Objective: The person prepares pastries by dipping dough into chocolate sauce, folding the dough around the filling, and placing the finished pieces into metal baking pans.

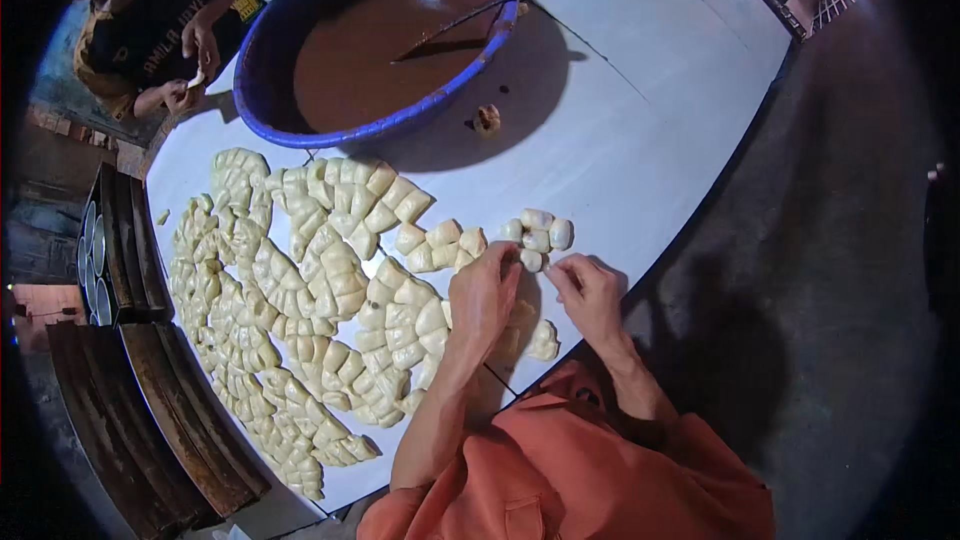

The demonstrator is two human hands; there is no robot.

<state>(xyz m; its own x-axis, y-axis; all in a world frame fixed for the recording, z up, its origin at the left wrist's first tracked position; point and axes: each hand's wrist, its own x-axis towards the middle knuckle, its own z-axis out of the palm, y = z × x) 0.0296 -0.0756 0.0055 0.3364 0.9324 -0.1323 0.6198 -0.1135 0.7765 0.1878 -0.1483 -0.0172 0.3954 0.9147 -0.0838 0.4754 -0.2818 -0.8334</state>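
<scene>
My left hand [484,297] is closed, its fingertips right beside a small cluster of pale dough pieces [537,230] with darker patches showing through. Thumb and fingers of my right hand [592,298] are pinched together just right of the cluster's lowest dough piece [531,260]. Whatever lies between the fingertips of either hand is hidden or too small to name. More pale dough pieces [437,246] sit to the left of my left hand. One lone dough lump [543,340] rests between my wrists, near the table edge.
A large blue basin [375,133] of brown liquid, with a dark long-handled utensil [463,20], stands on the white table [640,140]. Many dough pieces [300,280] cover its left side. Dark metal trays [180,410] adjoin that edge. Across the table, another person's hands [190,70] hold a pale piece.
</scene>
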